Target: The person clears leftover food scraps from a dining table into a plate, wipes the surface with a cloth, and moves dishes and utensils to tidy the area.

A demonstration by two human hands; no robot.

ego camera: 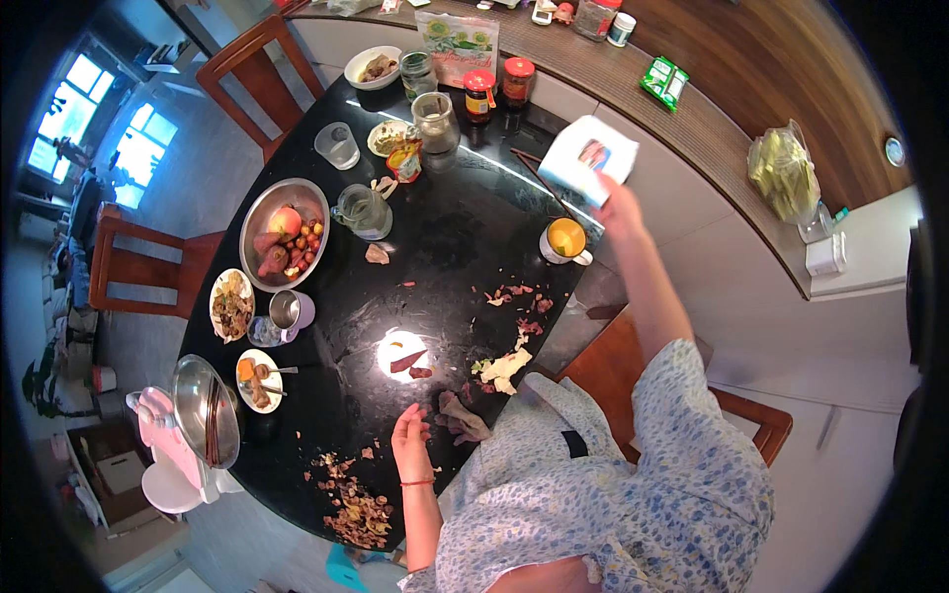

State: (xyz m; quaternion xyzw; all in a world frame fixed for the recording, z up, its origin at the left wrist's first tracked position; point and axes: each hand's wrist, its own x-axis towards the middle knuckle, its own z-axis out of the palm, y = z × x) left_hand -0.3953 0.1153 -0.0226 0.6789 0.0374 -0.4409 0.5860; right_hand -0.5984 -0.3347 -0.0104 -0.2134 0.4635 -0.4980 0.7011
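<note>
My right hand (621,211) is stretched out past the table's right edge, gripping a white sheet or packet (567,159) that bears a printed picture and looks blurred. Close to that hand stands a white mug with a yellow inside (565,241). My left hand (413,445) hovers over the near part of the black table (445,296), fingers loosely curled and apart, nothing seen in them. Beside it lies a crumpled greyish cloth (463,419). Just beyond are dark reddish pieces (406,362) in a bright light reflection. Pale food scraps (506,369) lie by the table edge.
Shells and peelings (356,504) are heaped at the near left. A metal bowl of fruit (250,215), plates of food (261,400), a glass pitcher (363,213) and red-lidded jars (480,96) stand around. Chopsticks lie in another metal bowl (185,400). A wooden chair (608,370) is at right.
</note>
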